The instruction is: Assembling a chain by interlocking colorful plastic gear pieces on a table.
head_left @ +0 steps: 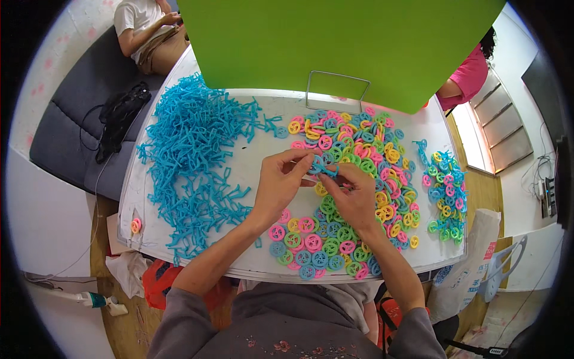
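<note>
Both hands meet over the middle of the white table (251, 164). The left hand (280, 182) is closed in a pinch, fingertips on a small blue plastic piece (323, 166) held just above the tabletop. The right hand (353, 194) is likewise closed, its fingers gripping the same piece from the other side. The two hands touch at the fingertips.

Directly under and to the right of the hands lies a dense spread of coloured wheels (359, 149), pink, yellow, green and blue, reaching from the table's far centre to its near edge. A heap of blue frames (191, 155) fills the left part of the table and overhangs toward the left edge. Between heap and wheels a narrow strip of bare table runs beneath the left forearm. At the right edge sits a separate cluster of assembled pieces (445, 194), blue frames with wheels fitted, close to the rim. One stray wheel (136, 225) lies at the near left corner.

A green panel (335, 42) stands across the far side, a wire handle (338, 90) before it. A black bag (119, 116) rests on the grey sofa (72, 131) to the left.
</note>
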`<state>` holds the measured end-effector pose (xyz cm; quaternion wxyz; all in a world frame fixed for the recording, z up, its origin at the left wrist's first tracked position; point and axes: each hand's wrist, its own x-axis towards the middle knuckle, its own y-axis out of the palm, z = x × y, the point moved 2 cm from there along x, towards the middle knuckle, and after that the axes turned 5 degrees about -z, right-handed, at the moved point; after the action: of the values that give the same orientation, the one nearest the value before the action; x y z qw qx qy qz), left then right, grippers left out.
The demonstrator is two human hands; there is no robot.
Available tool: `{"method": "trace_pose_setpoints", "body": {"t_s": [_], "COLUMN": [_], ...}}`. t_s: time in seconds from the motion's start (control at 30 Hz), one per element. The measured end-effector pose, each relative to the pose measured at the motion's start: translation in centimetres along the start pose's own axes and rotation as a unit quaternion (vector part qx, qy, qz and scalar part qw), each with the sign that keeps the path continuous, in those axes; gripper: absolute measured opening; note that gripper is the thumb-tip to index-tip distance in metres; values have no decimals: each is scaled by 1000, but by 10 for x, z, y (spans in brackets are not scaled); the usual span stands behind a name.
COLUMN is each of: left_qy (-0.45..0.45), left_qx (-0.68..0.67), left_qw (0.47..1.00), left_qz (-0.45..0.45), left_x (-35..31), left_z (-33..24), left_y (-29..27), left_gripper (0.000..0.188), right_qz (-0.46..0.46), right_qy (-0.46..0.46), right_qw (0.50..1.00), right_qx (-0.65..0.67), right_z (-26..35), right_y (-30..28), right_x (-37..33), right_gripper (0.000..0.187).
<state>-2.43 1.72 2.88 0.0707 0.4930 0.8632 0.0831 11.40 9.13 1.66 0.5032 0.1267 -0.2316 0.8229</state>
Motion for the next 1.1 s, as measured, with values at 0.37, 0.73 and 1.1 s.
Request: {"method": "trace_pose_setpoints", "body": {"t_s": [0.37,0.73,1.1], "left_qy": [47,-20,110], "left_qx": [19,26,8], "left_qw": [999,999,994], "left_qz": [-2,34,-22], "left_x": [1,5,1], "left_z": [3,8,10], "left_y": [0,-2,3], "left_gripper": [21,25,19], "right_qz": [-11,-5,-4], "right_qy": [-63,-79,143], "right_qw": [996,992,987], "right_qx": [-59,-101,80], "right_z": [10,9,-5], "right_y": [-5,-8,-25], "right_x": [3,5,17], "right_gripper": [13,15,46]}}
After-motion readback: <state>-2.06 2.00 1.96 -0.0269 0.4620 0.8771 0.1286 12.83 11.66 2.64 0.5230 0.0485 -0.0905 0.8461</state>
